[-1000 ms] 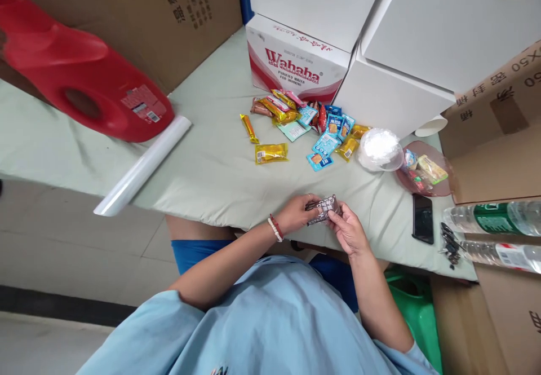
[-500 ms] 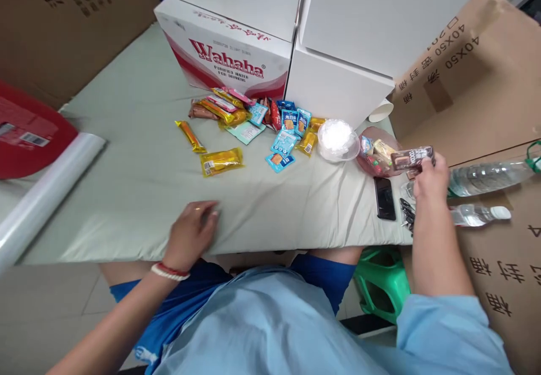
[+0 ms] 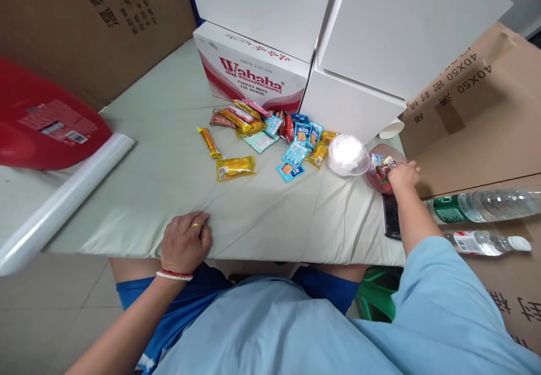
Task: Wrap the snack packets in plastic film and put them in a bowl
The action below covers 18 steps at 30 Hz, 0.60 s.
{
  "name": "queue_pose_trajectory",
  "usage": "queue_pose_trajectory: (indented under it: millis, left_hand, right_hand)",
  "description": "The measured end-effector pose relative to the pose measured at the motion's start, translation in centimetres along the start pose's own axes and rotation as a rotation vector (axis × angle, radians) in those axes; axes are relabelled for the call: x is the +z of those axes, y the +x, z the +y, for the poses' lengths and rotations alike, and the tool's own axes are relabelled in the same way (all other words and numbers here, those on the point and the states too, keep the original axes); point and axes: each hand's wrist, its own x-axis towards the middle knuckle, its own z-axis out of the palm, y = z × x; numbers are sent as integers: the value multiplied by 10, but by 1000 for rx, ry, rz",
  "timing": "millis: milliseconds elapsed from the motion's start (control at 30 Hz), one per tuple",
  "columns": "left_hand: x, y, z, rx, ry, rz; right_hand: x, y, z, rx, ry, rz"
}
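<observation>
1. Meanwhile, at the far left of the frame, the red jug and the roll of clear film lie as they did a second ago.
2. Lower left of centre, the left hand has let go of the brown packet. It now rests palm down on the near edge of the table, with the fingers loosely curled and holding nothing.
3. At centre, the pile of snack packets is untouched, and the white tub sits just beside it.
4. Right of centre, the right hand has carried the brown packet from in front of the body out to the pink bowl. The packet shows at the fingertips, over the bowl's far side.
5. The right hand's fingers bend down onto the packet. Whether they grip it or only touch it cannot be told.
6. Judging by this, the one packet is as good as set in the bowl, while the pile remains on the table.
</observation>
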Motion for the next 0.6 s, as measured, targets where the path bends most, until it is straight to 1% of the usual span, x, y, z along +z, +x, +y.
queue_pose_trajectory:
  millis: [67, 133, 167, 267, 333, 400, 467, 500, 533, 600]
  left_hand:
    - [0, -1, 0, -46, 36, 29]
    - [1, -2, 1, -92, 56, 41]
    - [1, -2, 0, -104, 43, 30]
    - [2, -3, -2, -116, -7, -30]
    - [2, -3, -2, -121, 30, -51]
    - [2, -2, -1, -112, 76, -55]
    - [2, -3, 0, -116, 84, -38]
    - [2, -4, 1, -132, 76, -16]
    - [3, -5, 1, -154, 58, 13]
    - [5, -9, 0, -195, -16, 75]
  right_hand:
    - [-8, -1, -6, 34, -114, 68]
    - [-17, 1, -19, -12, -136, 90]
    - [-21, 3, -28, -58, -93, 78]
    - [-28, 7, -63, -226, 102, 25]
    - [-26, 5, -90, -284, 210, -9]
    - [-22, 0, -113, -268, 238, -103]
    - [-18, -6, -129, -234, 169, -213]
    - [-17, -9, -134, -233, 124, -219]
    - [-18, -12, -136, -249, 96, -179]
    - [-25, -17, -137, -302, 152, -6]
